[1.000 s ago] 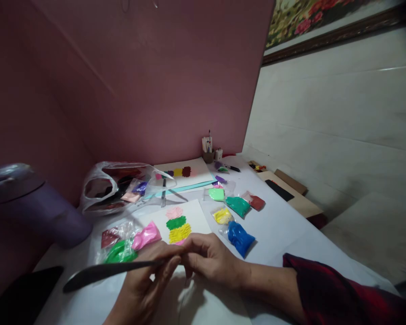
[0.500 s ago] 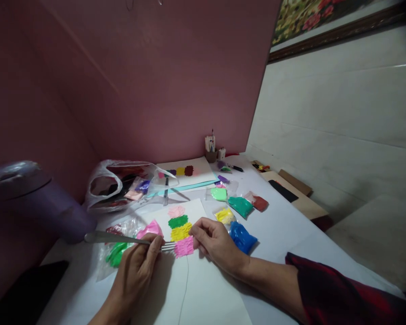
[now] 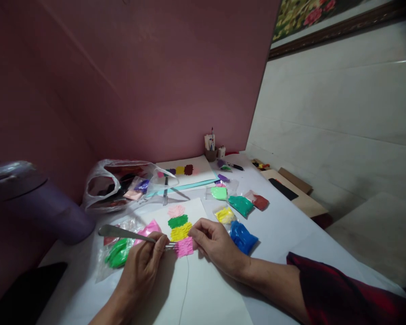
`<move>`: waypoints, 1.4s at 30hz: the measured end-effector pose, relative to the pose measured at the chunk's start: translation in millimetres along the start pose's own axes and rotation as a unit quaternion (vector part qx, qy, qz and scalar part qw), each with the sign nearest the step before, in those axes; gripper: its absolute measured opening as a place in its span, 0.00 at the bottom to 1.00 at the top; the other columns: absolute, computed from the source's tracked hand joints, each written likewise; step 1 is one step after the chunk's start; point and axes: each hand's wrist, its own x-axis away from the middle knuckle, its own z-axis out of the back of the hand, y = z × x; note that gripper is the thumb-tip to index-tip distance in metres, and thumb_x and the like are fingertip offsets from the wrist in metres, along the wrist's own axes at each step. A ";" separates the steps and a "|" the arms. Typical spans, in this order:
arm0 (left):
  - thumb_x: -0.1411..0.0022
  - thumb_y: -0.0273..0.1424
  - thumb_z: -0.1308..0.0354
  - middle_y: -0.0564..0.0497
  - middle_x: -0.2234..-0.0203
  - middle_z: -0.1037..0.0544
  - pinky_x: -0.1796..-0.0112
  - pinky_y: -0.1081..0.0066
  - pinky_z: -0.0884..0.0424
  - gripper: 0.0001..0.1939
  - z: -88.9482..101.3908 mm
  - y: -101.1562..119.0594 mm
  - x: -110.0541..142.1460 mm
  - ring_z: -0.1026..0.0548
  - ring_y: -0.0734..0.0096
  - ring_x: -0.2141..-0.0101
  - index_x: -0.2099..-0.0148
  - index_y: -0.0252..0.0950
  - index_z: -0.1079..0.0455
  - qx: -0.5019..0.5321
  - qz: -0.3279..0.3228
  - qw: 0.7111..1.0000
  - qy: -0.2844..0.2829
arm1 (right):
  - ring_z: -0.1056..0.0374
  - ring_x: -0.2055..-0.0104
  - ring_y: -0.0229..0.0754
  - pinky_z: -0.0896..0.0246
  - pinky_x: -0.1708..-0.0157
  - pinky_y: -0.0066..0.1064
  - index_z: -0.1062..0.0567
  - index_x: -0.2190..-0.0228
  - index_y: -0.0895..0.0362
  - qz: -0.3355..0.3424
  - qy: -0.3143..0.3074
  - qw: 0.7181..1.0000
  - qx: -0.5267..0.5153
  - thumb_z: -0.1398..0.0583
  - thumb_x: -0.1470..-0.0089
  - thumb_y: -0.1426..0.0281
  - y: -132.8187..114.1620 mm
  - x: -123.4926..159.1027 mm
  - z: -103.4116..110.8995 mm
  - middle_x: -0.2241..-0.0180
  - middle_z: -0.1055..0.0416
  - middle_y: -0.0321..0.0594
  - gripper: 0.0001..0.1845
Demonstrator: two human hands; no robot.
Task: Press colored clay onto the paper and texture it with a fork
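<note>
My left hand [image 3: 142, 267] is closed round a metal fork [image 3: 122, 233], its tines pressed on a pink clay patch [image 3: 184, 247] on a white sheet of paper [image 3: 196, 289]. My right hand [image 3: 214, 243] rests with fingers curled at the patch's right edge, pinching or holding it down. Above the pink patch on the paper lie a yellow patch [image 3: 180, 232], a green patch [image 3: 177, 221] and a pale pink patch [image 3: 175, 211], all textured.
Bags of clay lie around: blue [image 3: 242, 237], yellow [image 3: 224, 215], teal [image 3: 241, 205], red [image 3: 260, 201], light green [image 3: 219, 193], and pink and green [image 3: 119, 252] at left. A plastic bag [image 3: 115, 185], a purple container [image 3: 37, 203], a second sheet [image 3: 186, 174] and a brush cup [image 3: 209, 151] stand behind.
A second ago both hands met over the fork close to me. The fork then swung to the pink patch, and its handle has since shifted slightly right; my right hand moved to the patch.
</note>
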 end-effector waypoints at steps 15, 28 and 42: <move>0.33 0.40 0.54 0.52 0.74 0.22 0.67 0.70 0.32 0.17 -0.1 -2.2 -4.2 0.24 0.65 0.71 0.68 0.39 0.30 -0.019 0.008 0.999 -0.046 | 0.45 0.84 0.29 0.50 0.85 0.22 0.32 0.75 0.58 -0.001 -0.004 1.000 0.003 0.42 0.44 0.63 0.7 0.1 0.3 0.82 0.35 0.31 0.13; 0.35 0.41 0.53 0.49 0.74 0.20 0.70 0.67 0.31 0.16 2.8 -6.0 -3.3 0.22 0.61 0.72 0.67 0.39 0.29 -0.071 0.009 0.997 -0.015 | 0.45 0.84 0.29 0.50 0.85 0.21 0.32 0.75 0.59 0.002 -0.007 1.000 0.011 0.43 0.43 0.66 0.0 1.4 0.5 0.80 0.34 0.32 0.11; 0.33 0.40 0.54 0.50 0.72 0.20 0.69 0.71 0.29 0.18 -5.1 -3.9 -6.8 0.22 0.66 0.70 0.69 0.38 0.28 -0.022 -0.040 0.999 -0.010 | 0.44 0.84 0.28 0.50 0.86 0.20 0.32 0.74 0.59 0.002 -0.004 1.000 0.017 0.43 0.43 0.69 0.5 1.0 0.9 0.80 0.34 0.32 0.10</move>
